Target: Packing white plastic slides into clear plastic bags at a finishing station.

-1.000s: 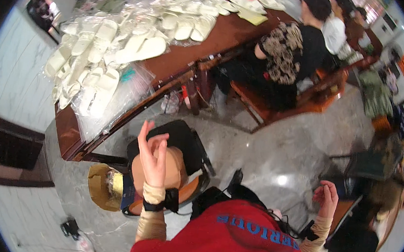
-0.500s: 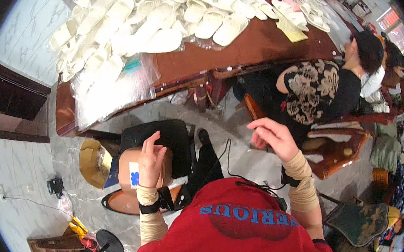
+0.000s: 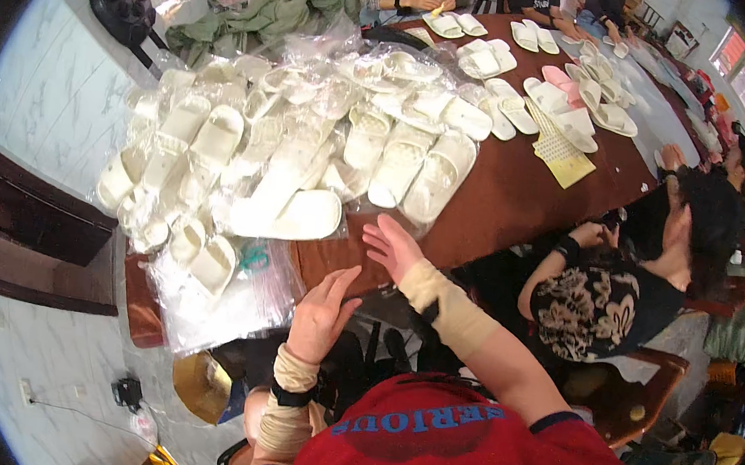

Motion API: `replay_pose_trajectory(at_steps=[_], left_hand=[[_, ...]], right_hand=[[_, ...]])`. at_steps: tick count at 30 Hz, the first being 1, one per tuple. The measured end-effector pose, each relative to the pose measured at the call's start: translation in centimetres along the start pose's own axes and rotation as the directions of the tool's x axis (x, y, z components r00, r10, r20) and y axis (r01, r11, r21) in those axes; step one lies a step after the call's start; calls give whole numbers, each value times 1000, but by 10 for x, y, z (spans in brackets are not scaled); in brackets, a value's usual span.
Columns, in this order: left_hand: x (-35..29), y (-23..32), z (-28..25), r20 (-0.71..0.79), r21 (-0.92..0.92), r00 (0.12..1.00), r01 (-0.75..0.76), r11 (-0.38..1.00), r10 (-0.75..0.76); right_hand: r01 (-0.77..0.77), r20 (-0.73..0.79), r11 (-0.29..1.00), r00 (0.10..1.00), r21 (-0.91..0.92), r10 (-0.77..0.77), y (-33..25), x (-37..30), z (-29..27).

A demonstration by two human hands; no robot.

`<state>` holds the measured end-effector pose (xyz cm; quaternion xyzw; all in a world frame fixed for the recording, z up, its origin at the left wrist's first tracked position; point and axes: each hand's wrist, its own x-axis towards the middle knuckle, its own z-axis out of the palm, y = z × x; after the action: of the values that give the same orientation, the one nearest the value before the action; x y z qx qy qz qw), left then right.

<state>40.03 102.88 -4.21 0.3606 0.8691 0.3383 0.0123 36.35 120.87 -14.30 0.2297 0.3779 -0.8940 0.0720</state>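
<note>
My left hand (image 3: 321,316) is held over the table's front edge, fingers stretched out and nothing in it. It is nearest to a stack of clear plastic bags (image 3: 223,312) at the table's front left corner. My right hand (image 3: 393,247), also empty with fingers extended, hovers by the front edge close to a white slipper (image 3: 309,215). Behind both hands lies a big heap of white slippers (image 3: 283,132), many wrapped in clear plastic. Neither hand clearly touches anything. Beige sleeves cover both wrists, with a black band on the left one.
The brown table (image 3: 500,223) runs to the far right, bearing unwrapped slippers (image 3: 574,127) and a yellow sheet (image 3: 565,167). A co-worker in a black patterned top (image 3: 586,314) sits at right; others sit at the far side. A black chair (image 3: 122,6) stands far left.
Both hands have moved up and toward the table; the right has also swung left, close to the left hand. My view has tilted up, showing more of the table and co-workers. Both hands remain empty.
</note>
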Motion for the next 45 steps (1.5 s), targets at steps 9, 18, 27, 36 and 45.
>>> replay_pose_trajectory(at_steps=[9,18,27,36,45], left_hand=[[-12,-39,0,-77,-40,924,373,927,-375],[79,-156,33,92,-808,746,443,388,-659],[64,-200,117,302,-938,731,342,-54,-613],[40,-230,129,174,-867,698,443,229,-695],[26,-220,142,216,-894,612,438,98,-761]], right_hand=[[716,-32,631,653,-298,-757,-107,79,-24],[590,762,628,647,-507,7,-285,-17,36],[108,398,739,889,-665,228,-234,32,-39],[-264,280,938,905,-224,321,-135,65,-204],[13,21,-110,997,-994,-71,-97,126,-163]])
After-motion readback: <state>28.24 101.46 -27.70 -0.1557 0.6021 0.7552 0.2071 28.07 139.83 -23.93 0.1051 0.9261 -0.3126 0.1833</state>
